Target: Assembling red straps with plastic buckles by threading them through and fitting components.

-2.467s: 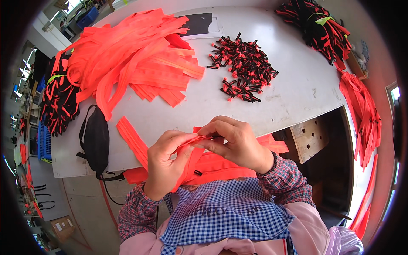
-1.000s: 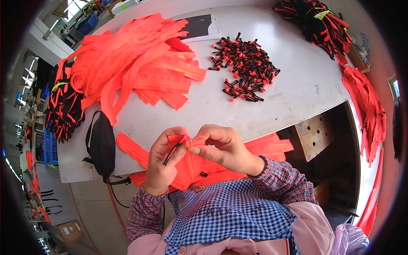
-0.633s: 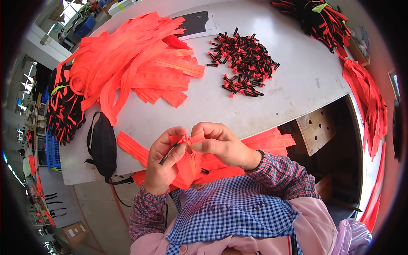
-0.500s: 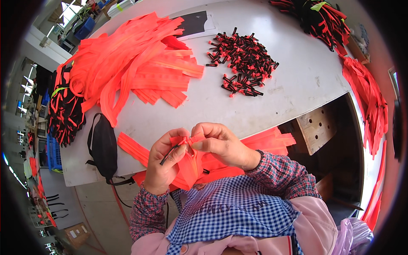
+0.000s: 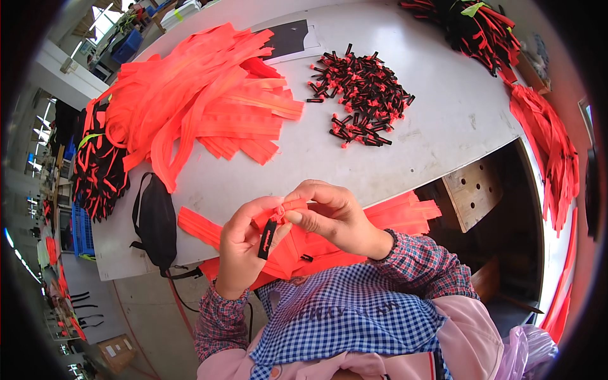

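Note:
Close in front of my apron, my left hand (image 5: 244, 244) and my right hand (image 5: 332, 218) meet with fingertips pinched on the bright orange zipper (image 5: 288, 256). Its end is bunched between my two thumbs and forefingers. A black zipper pull (image 5: 267, 239) hangs from that spot, in front of my left palm and slanting down. Exactly how the pull joins the zipper is hidden by my fingers. More orange zipper strips (image 5: 399, 215) lie under my hands along the table's near edge. A small black piece (image 5: 307, 258) shows on the orange tape below my right hand.
A big heap of orange zipper strips (image 5: 196, 101) covers the table's left part. Farther back lies a pile of black and orange zipper pulls (image 5: 364, 95). A black pouch (image 5: 157, 221) hangs at the left edge. Black-and-orange bundles (image 5: 478, 31) lie at the far right. A perforated wooden board (image 5: 472, 193) stands below.
The black zipper pull has swung from lying across my left thumb to hanging with its flat face showing. My fingertips have drawn closer together round the zipper end.

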### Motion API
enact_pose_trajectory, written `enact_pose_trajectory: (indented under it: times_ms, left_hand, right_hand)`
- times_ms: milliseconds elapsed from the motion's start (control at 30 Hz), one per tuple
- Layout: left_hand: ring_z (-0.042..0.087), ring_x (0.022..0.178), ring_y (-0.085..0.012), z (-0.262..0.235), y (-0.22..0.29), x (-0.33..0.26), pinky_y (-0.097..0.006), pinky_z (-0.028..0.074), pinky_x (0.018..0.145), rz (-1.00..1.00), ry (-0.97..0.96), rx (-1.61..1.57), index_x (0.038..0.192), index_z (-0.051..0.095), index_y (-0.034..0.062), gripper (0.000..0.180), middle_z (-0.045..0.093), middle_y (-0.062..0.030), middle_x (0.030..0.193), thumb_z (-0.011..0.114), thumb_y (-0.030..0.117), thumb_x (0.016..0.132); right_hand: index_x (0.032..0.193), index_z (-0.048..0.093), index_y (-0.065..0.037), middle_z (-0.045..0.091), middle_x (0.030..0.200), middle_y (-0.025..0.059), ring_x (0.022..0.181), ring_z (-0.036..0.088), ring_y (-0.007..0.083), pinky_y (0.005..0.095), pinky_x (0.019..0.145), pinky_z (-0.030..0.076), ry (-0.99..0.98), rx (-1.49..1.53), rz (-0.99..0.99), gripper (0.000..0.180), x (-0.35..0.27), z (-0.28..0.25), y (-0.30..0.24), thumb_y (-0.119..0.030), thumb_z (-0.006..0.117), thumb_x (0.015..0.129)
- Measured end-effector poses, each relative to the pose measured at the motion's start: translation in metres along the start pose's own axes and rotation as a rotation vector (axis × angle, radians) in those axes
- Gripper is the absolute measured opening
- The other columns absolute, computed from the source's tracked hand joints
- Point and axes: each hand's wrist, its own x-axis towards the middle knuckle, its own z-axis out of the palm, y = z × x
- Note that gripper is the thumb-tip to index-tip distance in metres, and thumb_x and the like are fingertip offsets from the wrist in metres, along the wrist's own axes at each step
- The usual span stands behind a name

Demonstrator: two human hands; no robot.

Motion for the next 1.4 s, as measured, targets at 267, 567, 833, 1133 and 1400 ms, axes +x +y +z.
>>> enact_pose_trajectory:
  times_ms: [267, 567, 833, 1133, 1400]
  left_hand:
    - [0.067, 0.090, -0.0152, -0.005, 0.005, -0.005, -0.027, 0.055, 0.078, 0.002, -0.024, 0.246, 0.111, 0.066, -0.0036, 0.027, 0.068, -0.0087, 0.103, 0.069, -0.010, 0.085]
    - [0.069, 0.087, -0.0174, -0.011, 0.005, -0.007, -0.028, 0.056, 0.075, 0.026, -0.075, 0.264, 0.097, 0.073, -0.0020, 0.020, 0.070, -0.0101, 0.095, 0.076, -0.008, 0.079]
    - [0.068, 0.084, -0.0163, -0.011, 0.006, -0.004, -0.028, 0.054, 0.074, 0.008, -0.093, 0.243, 0.097, 0.074, -0.0004, 0.018, 0.069, -0.0088, 0.093, 0.076, -0.006, 0.080]
    - [0.064, 0.081, -0.0146, 0.003, 0.005, -0.001, -0.027, 0.052, 0.072, -0.051, -0.020, 0.148, 0.094, 0.068, -0.0028, 0.015, 0.066, -0.0066, 0.088, 0.077, -0.002, 0.083]
    - [0.065, 0.086, -0.0127, -0.002, 0.006, 0.002, -0.027, 0.052, 0.078, -0.081, -0.087, 0.215, 0.100, 0.069, -0.0026, 0.011, 0.069, -0.0068, 0.092, 0.071, 0.003, 0.090]
  right_hand:
    - [0.110, 0.074, -0.004, 0.063, 0.092, 0.0043, 0.084, 0.061, 0.0169, 0.0295, 0.071, 0.050, -0.083, -0.563, -0.459, 0.030, 0.004, -0.007, -0.011, -0.009, 0.083, 0.082]
    - [0.103, 0.073, -0.005, 0.064, 0.089, 0.0041, 0.080, 0.061, 0.0200, 0.0320, 0.068, 0.050, -0.080, -0.691, -0.621, 0.030, 0.002, -0.003, -0.011, -0.013, 0.086, 0.078]
    - [0.104, 0.072, -0.004, 0.065, 0.092, 0.0051, 0.082, 0.062, 0.0199, 0.0321, 0.069, 0.052, -0.111, -0.594, -0.516, 0.029, -0.002, -0.005, -0.009, -0.011, 0.085, 0.079]
    - [0.098, 0.070, -0.004, 0.067, 0.090, 0.0068, 0.086, 0.064, 0.0215, 0.0333, 0.073, 0.053, -0.120, -0.548, -0.350, 0.017, -0.003, -0.013, -0.009, -0.007, 0.081, 0.084]
    - [0.096, 0.069, -0.003, 0.068, 0.089, 0.0053, 0.080, 0.063, 0.0156, 0.0299, 0.070, 0.051, -0.088, -0.350, -0.209, 0.015, -0.001, -0.011, -0.001, -0.010, 0.080, 0.087]
